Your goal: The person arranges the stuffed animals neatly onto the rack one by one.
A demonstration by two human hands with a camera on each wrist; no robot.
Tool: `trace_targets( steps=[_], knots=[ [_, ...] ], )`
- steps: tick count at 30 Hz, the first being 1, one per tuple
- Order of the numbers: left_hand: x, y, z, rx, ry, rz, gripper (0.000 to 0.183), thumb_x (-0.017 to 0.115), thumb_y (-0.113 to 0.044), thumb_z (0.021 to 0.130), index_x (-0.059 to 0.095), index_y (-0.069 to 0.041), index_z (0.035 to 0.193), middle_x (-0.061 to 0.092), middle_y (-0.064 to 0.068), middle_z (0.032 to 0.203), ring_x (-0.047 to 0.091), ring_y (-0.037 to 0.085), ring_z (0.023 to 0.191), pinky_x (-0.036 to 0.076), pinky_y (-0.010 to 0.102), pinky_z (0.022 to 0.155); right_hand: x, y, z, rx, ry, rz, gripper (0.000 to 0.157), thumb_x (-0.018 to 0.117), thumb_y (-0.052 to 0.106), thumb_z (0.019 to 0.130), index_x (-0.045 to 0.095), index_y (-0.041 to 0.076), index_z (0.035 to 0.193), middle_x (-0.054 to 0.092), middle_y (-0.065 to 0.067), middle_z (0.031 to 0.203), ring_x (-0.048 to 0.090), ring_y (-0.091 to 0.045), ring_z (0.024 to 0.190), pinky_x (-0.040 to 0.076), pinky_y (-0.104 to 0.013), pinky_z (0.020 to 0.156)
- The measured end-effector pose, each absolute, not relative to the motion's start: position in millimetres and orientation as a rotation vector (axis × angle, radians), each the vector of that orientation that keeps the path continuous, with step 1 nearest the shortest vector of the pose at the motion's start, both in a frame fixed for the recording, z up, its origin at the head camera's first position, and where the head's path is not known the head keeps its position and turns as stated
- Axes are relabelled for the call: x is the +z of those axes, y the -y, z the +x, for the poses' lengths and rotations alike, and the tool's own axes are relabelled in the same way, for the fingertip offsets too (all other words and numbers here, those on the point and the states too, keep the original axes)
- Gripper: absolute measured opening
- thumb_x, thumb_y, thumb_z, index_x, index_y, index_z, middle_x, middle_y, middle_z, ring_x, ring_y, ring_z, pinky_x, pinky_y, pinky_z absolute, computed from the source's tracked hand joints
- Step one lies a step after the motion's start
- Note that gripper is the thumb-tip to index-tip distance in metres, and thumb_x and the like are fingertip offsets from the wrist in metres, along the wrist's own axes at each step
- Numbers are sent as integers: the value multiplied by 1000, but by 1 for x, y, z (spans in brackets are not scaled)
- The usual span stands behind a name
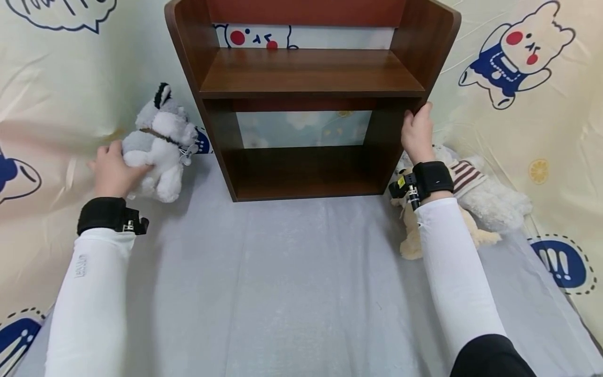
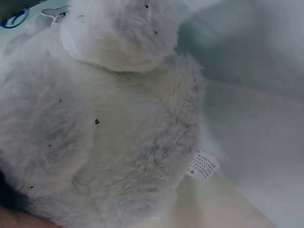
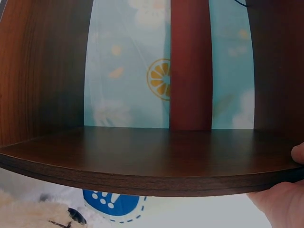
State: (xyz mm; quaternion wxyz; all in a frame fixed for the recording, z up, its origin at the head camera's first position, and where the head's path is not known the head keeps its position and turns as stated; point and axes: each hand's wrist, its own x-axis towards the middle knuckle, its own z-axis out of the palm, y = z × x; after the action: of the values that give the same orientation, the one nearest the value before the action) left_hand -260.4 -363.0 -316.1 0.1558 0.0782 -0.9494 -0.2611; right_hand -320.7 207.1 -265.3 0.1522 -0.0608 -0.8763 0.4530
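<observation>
On the left, a grey-and-white plush toy (image 1: 162,149) with a black-tipped ear and a dark band round its neck leans on the grey cloth. My left hand (image 1: 115,170) holds it by the side, the thumb across its lower body; the left wrist view has its pale fur (image 2: 128,114) filling much of the picture. A brown wooden shelf unit (image 1: 311,76) stands upright at the back. My right hand (image 1: 418,133) grips the edge of its right side panel (image 3: 142,180), thumb on one face and fingers on the other.
Beside my right forearm lie a beige plush toy (image 1: 412,235) and a white plush toy (image 1: 499,204) with a striped piece of clothing. Printed cloth walls (image 1: 556,136) with cartoon bears close in both sides. Grey cloth (image 1: 282,283) covers the surface in front of the shelf.
</observation>
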Motion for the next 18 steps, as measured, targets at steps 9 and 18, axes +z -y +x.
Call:
trace_targets(
  steps=[9, 18],
  knots=[
    [-304, 354, -238, -870, 2557, 329, 78, 66, -29, 82, 26, -2, 143, 27, 32, 138, 17, 50, 124, 21, 62, 97, -264, -207, -318, 1343, 2486, -148, 44, 22, 27, 103, 12, 6, 140, 24, -15, 150, 31, -19, 133, 29, -34, 109],
    [-292, 344, -223, -985, 2392, 457, 74, 71, -30, 77, 37, -9, 139, 36, 3, 123, 26, 29, 124, 25, 46, 103, -264, -208, -316, 1386, 2501, -188, 48, 24, 32, 102, 21, 3, 141, 31, -15, 145, 37, -23, 123, 34, -36, 101]
  ],
)
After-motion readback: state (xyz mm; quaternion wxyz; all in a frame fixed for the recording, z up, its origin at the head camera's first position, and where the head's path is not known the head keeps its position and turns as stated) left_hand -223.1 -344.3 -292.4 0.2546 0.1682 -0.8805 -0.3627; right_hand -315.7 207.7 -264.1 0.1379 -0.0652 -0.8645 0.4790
